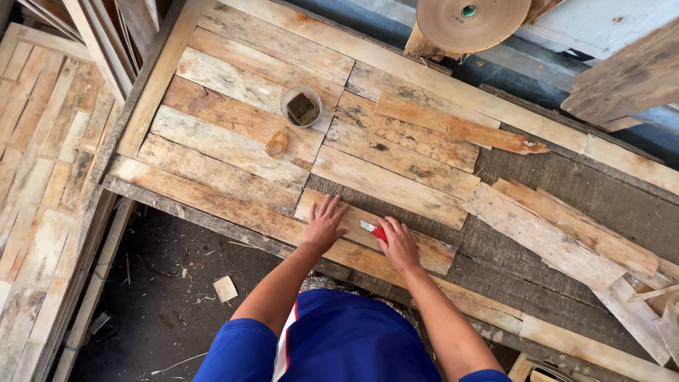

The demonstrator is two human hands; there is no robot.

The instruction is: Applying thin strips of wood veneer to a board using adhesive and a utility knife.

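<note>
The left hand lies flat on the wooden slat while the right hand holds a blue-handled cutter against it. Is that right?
Not quite: the head view shows the cutter has a red handle, not blue. The rest holds: the left hand lies flat on the wooden slat, and the right hand holds the cutter against it.

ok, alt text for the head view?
Seen from above, a person's left hand presses flat on a wooden slat while the right hand holds a red-handled knife against it. Rough planks cover the workbench; a small cup sits farther back.
</note>
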